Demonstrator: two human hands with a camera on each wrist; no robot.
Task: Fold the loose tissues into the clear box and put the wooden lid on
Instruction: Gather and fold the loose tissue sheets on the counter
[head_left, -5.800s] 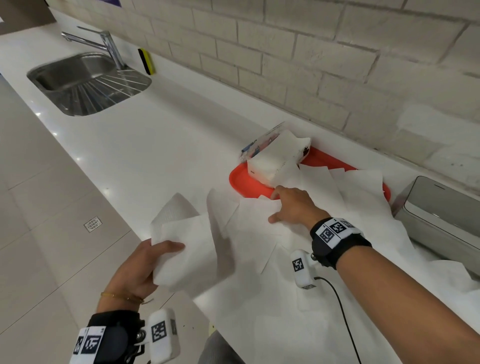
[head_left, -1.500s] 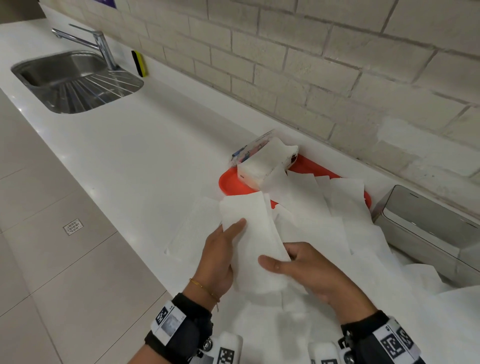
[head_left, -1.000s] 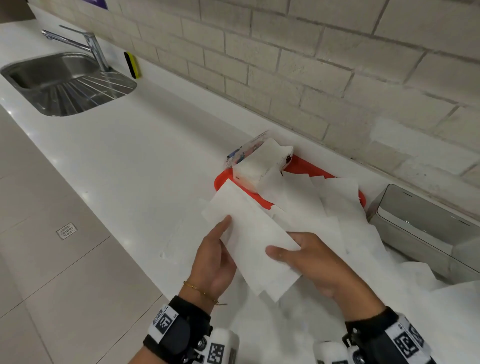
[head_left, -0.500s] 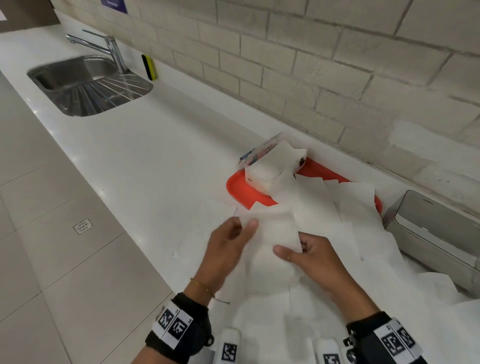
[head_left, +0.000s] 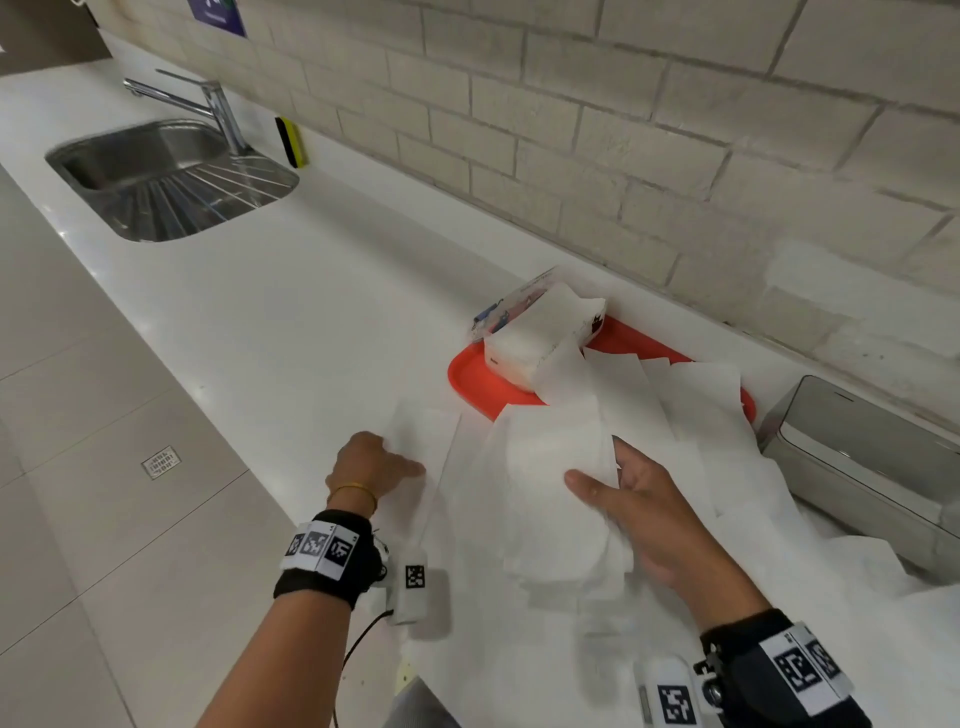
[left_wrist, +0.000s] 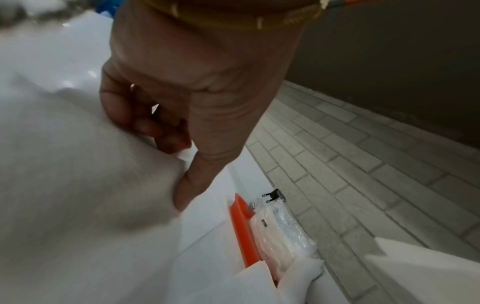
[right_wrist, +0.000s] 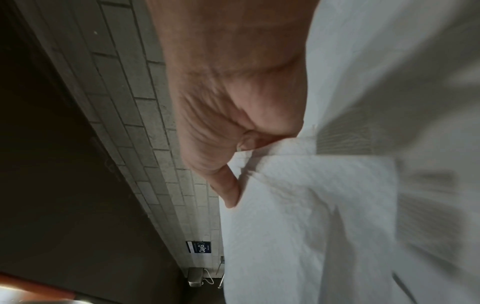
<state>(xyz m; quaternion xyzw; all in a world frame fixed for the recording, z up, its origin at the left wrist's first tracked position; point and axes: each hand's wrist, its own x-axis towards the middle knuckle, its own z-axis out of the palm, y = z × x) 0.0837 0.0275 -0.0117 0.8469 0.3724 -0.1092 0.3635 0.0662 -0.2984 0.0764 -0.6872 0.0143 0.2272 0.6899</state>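
Note:
Several loose white tissues (head_left: 691, 431) lie spread over the white counter and across an orange tray (head_left: 467, 379). My right hand (head_left: 595, 460) holds a folded tissue (head_left: 550, 499) just above the pile, thumb across its front; the right wrist view shows the hand (right_wrist: 239, 164) gripping the tissue (right_wrist: 298, 205). My left hand (head_left: 400, 462) is down on a flat tissue (head_left: 426, 431) at the left of the pile. In the left wrist view its fingers (left_wrist: 168, 133) and thumb pinch that tissue's (left_wrist: 78, 174) edge. The clear box (head_left: 852, 467) stands at the far right, partly ringed by tissues.
An opened tissue pack (head_left: 535, 332) lies on the tray's far end, next to the brick wall. A steel sink (head_left: 156, 171) with a tap (head_left: 218, 109) is far left, with a yellow and black sponge (head_left: 288, 140) by the wall. The counter's front edge runs just below my wrists.
My left hand has let go of the folded tissue and moved left and down onto a flat tissue on the counter. My right hand keeps the folded tissue, now lower over the pile.

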